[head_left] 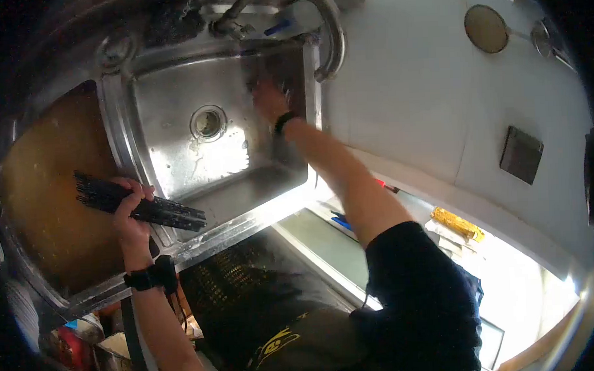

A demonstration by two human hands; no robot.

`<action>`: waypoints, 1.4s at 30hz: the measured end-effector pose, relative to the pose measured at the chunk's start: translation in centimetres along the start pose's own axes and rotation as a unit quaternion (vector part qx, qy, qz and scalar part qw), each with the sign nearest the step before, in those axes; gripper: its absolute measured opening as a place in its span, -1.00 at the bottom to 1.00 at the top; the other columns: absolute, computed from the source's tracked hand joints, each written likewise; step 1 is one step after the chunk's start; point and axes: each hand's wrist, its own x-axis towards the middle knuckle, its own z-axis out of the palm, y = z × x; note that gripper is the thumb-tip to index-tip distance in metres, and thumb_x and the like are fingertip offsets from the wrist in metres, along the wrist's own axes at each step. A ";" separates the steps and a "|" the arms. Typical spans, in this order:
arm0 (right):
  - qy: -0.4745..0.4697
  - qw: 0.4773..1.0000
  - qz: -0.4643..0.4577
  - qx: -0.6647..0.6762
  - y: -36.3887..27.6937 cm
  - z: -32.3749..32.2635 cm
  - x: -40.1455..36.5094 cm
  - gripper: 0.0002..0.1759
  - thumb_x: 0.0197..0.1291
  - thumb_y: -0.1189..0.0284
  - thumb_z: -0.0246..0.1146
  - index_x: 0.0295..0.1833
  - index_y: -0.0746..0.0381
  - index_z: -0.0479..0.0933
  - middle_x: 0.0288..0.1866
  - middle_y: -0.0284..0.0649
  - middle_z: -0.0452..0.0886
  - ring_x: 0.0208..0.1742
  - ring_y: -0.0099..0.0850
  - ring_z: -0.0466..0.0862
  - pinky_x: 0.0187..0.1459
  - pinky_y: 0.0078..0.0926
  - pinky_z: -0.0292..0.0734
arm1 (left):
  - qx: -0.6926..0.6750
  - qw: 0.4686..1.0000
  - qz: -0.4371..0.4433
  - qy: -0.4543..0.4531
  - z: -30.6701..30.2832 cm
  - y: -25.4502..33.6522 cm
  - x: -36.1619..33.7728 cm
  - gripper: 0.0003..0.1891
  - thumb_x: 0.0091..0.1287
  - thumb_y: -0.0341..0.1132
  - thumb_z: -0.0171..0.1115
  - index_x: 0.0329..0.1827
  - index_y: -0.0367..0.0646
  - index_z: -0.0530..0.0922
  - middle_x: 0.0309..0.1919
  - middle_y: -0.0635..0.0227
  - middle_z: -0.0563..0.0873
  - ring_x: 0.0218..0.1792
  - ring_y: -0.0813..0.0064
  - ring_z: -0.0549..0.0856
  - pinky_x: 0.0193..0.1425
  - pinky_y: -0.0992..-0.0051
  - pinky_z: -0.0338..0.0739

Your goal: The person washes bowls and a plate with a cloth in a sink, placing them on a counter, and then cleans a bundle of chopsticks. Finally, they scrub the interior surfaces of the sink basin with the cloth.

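Observation:
My left hand (133,207) is closed around a thick bundle of black chopsticks (177,214), wet-looking and tilted down to the right. It holds them over the divider between the two basins. My right hand (268,98) reaches into the far right corner of the stainless steel sink (169,98), close to its right wall. Motion and shadow blur its fingers, so whether they grip anything cannot be made out. A round drain (208,123) lies to the left of that hand, with wet, shiny metal around it.
The left basin holds murky brown water (55,194). A curved faucet (334,40) arches at the sink's far right. On the white wall at right are a round strainer (486,28) and a grey square plate (521,155). A dark apron (248,298) covers my front.

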 end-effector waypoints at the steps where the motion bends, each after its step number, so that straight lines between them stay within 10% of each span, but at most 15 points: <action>1: -0.019 0.999 -0.024 -0.024 -1.6 2.1 -0.6 -0.61 0.25 0.39 0.18 0.11 0.40 0.61 0.13 0.10 0.58 0.19 -0.05 0.59 0.17 -0.06 0.55 | 0.013 1.000 0.010 0.001 0.3 0.3 0.1 -0.67 0.04 -0.58 0.28 -0.15 -0.10 0.43 -0.37 0.32 0.54 -0.33 0.29 0.61 0.00 0.25 0.58; 5: -0.099 0.980 0.033 0.168 -13.6 12.0 -5.1 -0.34 0.32 0.43 0.08 0.47 0.54 0.22 0.39 0.47 0.32 0.24 0.24 0.54 0.29 0.28 0.41 | -0.014 1.000 -0.003 -0.006 0.6 0.5 -0.1 -0.68 0.06 -0.56 0.28 -0.14 -0.10 0.43 -0.39 0.31 0.54 -0.33 0.30 0.61 0.02 0.24 0.57; 8: -0.124 0.862 0.032 0.491 -12.6 1.1 -4.7 -0.39 0.30 0.42 0.05 0.39 0.54 0.18 0.18 0.36 0.49 0.08 0.17 0.59 0.12 0.11 0.52 | -0.040 0.998 0.010 -0.039 -0.9 -0.6 0.6 -0.69 0.07 -0.55 0.28 -0.14 -0.10 0.44 -0.38 0.30 0.55 -0.32 0.28 0.60 0.09 0.18 0.54; 11: 0.099 0.946 -0.029 0.306 -9.2 2.9 -2.6 -0.44 0.19 0.45 0.12 0.28 0.52 0.42 0.00 0.26 0.61 -0.08 0.10 0.64 -0.03 0.04 0.58 | -0.037 0.999 0.011 -0.010 0.3 0.5 0.2 -0.69 0.07 -0.53 0.28 -0.13 -0.09 0.45 -0.39 0.30 0.55 -0.33 0.27 0.60 0.10 0.17 0.54; 12: 0.029 0.978 -0.051 0.202 -6.9 3.5 -3.4 -0.54 0.17 0.47 0.13 0.20 0.41 0.50 -0.01 0.19 0.62 -0.05 0.00 0.66 -0.03 -0.06 0.60 | -0.045 0.999 0.004 -0.013 0.1 0.5 0.3 -0.68 0.06 -0.54 0.28 -0.13 -0.09 0.45 -0.39 0.30 0.55 -0.33 0.27 0.60 0.09 0.18 0.54; 15: -0.166 0.914 0.073 0.364 -5.4 0.8 -7.0 -0.69 0.18 0.45 0.20 0.03 0.28 0.63 0.02 0.04 0.66 0.05 -0.08 0.68 0.02 -0.12 0.60 | -0.052 0.998 -0.009 -0.015 -0.3 0.5 0.2 -0.67 0.05 -0.55 0.28 -0.13 -0.09 0.46 -0.40 0.31 0.55 -0.34 0.28 0.60 0.08 0.19 0.54; 23: -0.149 0.760 0.093 0.626 -13.4 -1.8 -3.9 -0.64 0.21 0.35 0.17 0.08 0.24 0.61 0.06 0.08 0.66 0.06 -0.02 0.68 0.05 -0.11 0.60 | -0.040 0.999 -0.013 0.001 -1.9 -0.4 1.1 -0.65 0.02 -0.56 0.27 -0.12 -0.10 0.46 -0.41 0.30 0.55 -0.35 0.28 0.61 0.11 0.18 0.52; 28: 0.099 0.930 0.019 0.354 -4.4 0.8 -2.2 -0.46 0.12 0.42 0.22 0.26 0.29 0.49 0.20 0.10 0.54 0.18 0.00 0.59 0.05 0.05 0.60 | -0.042 0.999 0.009 -0.008 0.4 0.7 0.6 -0.67 0.00 -0.55 0.26 -0.14 -0.11 0.46 -0.43 0.29 0.55 -0.36 0.28 0.60 0.11 0.17 0.52; 33: -0.107 0.993 0.052 -0.008 -4.3 6.1 -1.7 -0.41 0.28 0.35 0.17 0.40 0.32 0.34 0.31 0.12 0.45 0.33 0.01 0.52 0.07 0.06 0.59 | -0.019 1.000 0.016 -0.005 0.0 0.7 0.7 -0.67 -0.01 -0.55 0.25 -0.16 -0.11 0.44 -0.43 0.29 0.55 -0.36 0.28 0.61 0.10 0.17 0.52; 34: -0.140 0.978 0.143 0.051 -6.1 3.9 -1.1 -0.40 0.35 0.34 0.12 0.46 0.32 0.28 0.38 0.17 0.39 0.36 0.11 0.49 0.12 0.05 0.59 | -0.019 1.000 0.013 -0.001 0.0 0.7 0.6 -0.67 -0.01 -0.54 0.26 -0.15 -0.11 0.44 -0.43 0.29 0.55 -0.36 0.28 0.61 0.09 0.17 0.52; 35: -0.143 0.865 0.286 0.387 -7.1 2.0 0.0 -0.44 0.38 0.39 0.07 0.45 0.34 0.27 0.36 0.23 0.39 0.34 0.14 0.50 0.11 -0.01 0.63 | -0.020 1.000 0.013 0.005 0.1 0.7 0.7 -0.67 -0.01 -0.54 0.26 -0.15 -0.11 0.44 -0.43 0.29 0.55 -0.36 0.28 0.61 0.09 0.17 0.53; 37: -0.003 0.915 0.153 0.373 -10.6 0.2 -0.5 -0.55 0.36 0.46 0.05 0.32 0.35 0.37 0.26 0.16 0.48 0.29 0.07 0.55 0.04 -0.06 0.67 | -0.017 0.999 0.001 0.037 0.4 0.6 0.8 -0.67 -0.01 -0.53 0.26 -0.15 -0.11 0.43 -0.43 0.29 0.55 -0.36 0.28 0.61 0.07 0.17 0.53; 40: -0.095 0.943 0.031 0.317 -7.9 -4.0 -0.5 -0.60 0.37 0.44 0.06 0.27 0.34 0.42 0.23 0.09 0.53 0.25 -0.05 0.59 0.01 -0.15 0.69 | -0.029 1.000 -0.006 -0.004 -0.3 0.1 1.2 -0.66 -0.01 -0.51 0.28 -0.15 -0.10 0.42 -0.42 0.29 0.55 -0.37 0.27 0.61 0.06 0.17 0.54; 42: -0.011 0.943 0.090 0.322 -3.9 -4.1 -1.0 -0.64 0.29 0.42 0.12 0.17 0.29 0.47 0.11 0.04 0.58 0.11 -0.02 0.64 0.02 -0.11 0.65 | -0.032 0.999 0.002 -0.030 -0.8 0.1 1.3 -0.65 0.00 -0.50 0.29 -0.14 -0.10 0.42 -0.41 0.28 0.55 -0.37 0.27 0.61 0.06 0.18 0.54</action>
